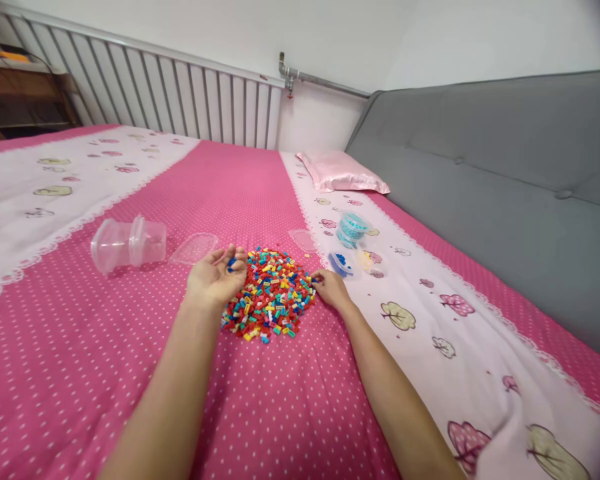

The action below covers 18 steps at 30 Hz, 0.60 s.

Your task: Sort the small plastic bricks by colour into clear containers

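Observation:
A heap of small mixed-colour plastic building bricks (273, 293) lies on the pink dotted bedsheet. Palm up at the heap's left edge, my left hand (217, 277) is cupped around a few blue bricks (231, 265). My right hand (331, 288) is at the heap's right edge, thumb and finger pinched together, with a bit of blue showing at the tips. Just beyond it is a clear tub with blue bricks (341, 263). Beside that tub stands another clear one with yellow bricks (366, 260), and behind them a tub of turquoise bricks (353, 229).
Empty clear tubs (130, 243), fitted together, lie on their side at the left. Clear lids (196, 248) rest flat behind the heap. A pink pillow (343, 172) is farther back, near the grey padded headboard (490, 153). A white radiator (180, 93) runs along the wall.

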Each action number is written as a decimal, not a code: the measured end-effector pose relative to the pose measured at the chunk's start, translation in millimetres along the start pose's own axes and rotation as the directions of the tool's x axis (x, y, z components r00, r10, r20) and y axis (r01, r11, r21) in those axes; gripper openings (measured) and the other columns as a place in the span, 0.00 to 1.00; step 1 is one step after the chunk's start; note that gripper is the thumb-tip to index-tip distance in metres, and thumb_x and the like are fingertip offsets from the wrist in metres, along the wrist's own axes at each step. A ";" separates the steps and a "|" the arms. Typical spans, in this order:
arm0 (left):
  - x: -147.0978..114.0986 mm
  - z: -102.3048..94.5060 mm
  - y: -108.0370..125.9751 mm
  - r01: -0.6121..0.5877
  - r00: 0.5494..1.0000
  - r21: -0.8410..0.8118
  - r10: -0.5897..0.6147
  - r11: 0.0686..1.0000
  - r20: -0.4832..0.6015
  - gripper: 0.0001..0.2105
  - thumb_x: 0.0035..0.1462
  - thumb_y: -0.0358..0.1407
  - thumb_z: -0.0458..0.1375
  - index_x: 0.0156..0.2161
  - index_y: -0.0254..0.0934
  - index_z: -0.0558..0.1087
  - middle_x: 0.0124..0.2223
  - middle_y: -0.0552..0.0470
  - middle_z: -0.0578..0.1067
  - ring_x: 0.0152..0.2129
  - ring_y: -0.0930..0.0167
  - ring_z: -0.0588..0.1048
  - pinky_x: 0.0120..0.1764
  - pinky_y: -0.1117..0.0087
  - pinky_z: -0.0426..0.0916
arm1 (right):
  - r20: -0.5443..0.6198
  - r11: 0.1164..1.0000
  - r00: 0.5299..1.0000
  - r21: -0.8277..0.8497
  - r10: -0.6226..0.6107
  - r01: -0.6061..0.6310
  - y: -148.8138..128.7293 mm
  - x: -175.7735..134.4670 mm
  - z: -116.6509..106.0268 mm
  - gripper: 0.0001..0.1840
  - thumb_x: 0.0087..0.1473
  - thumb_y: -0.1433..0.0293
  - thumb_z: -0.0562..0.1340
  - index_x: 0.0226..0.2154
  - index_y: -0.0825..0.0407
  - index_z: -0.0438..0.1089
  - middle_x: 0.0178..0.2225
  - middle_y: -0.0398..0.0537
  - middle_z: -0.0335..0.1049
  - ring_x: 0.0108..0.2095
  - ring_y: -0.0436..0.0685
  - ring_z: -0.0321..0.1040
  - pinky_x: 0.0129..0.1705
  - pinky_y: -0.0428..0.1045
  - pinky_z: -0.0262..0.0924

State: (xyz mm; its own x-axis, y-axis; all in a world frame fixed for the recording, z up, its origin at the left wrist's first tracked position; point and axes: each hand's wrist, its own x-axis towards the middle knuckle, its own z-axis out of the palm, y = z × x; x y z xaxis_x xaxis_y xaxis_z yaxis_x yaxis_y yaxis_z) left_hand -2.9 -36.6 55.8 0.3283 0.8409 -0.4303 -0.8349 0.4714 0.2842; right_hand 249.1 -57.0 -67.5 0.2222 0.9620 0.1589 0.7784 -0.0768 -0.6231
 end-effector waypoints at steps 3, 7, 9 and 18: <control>17.2 -6.4 -8.4 -0.034 0.999 -0.033 0.034 0.999 -0.009 0.12 0.57 0.28 0.41 0.32 0.30 0.66 0.29 0.44 0.68 0.22 0.74 0.70 0.18 0.79 0.65 | -0.041 0.993 0.998 0.108 0.054 -0.050 2.9 -3.4 -0.7 0.11 0.43 0.73 0.59 0.33 0.54 0.72 0.31 0.47 0.73 0.29 0.51 0.68 0.35 0.46 0.60; 30.9 -27.9 -19.8 -0.043 0.999 -0.070 0.044 0.997 0.005 0.13 0.57 0.28 0.43 0.43 0.27 0.66 0.37 0.39 0.71 0.35 0.67 0.74 0.29 0.70 0.73 | -0.074 0.951 0.990 0.294 0.121 -0.094 -1.0 -8.8 -13.2 0.14 0.41 0.70 0.60 0.34 0.56 0.71 0.29 0.47 0.72 0.27 0.51 0.66 0.34 0.47 0.60; 32.4 -34.6 -23.3 -0.027 0.999 -0.097 0.031 0.995 0.038 0.15 0.57 0.28 0.42 0.47 0.27 0.65 0.41 0.37 0.71 0.39 0.65 0.73 0.32 0.68 0.74 | -0.042 0.913 0.994 0.402 0.099 -0.074 -18.3 -9.4 -24.7 0.15 0.42 0.68 0.61 0.35 0.57 0.70 0.28 0.47 0.71 0.26 0.51 0.66 0.32 0.47 0.60; 23.7 -35.8 -32.8 0.028 0.982 -0.037 -0.021 0.999 0.190 0.19 0.60 0.35 0.42 0.51 0.24 0.63 0.49 0.32 0.69 0.45 0.61 0.70 0.39 0.63 0.72 | 0.099 0.852 0.932 0.449 -0.348 0.270 -157.2 -8.5 -32.9 0.13 0.44 0.72 0.61 0.37 0.51 0.71 0.34 0.46 0.72 0.31 0.49 0.67 0.35 0.46 0.61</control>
State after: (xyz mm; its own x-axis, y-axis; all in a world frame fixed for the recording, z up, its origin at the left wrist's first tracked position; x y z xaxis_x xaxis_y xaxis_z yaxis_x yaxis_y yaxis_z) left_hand 16.4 -41.6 5.6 0.4235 0.8661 -0.2655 -0.8410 0.4848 0.2400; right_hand 144.3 -61.7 54.3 -0.1221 0.9495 0.2890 0.4592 0.3122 -0.8317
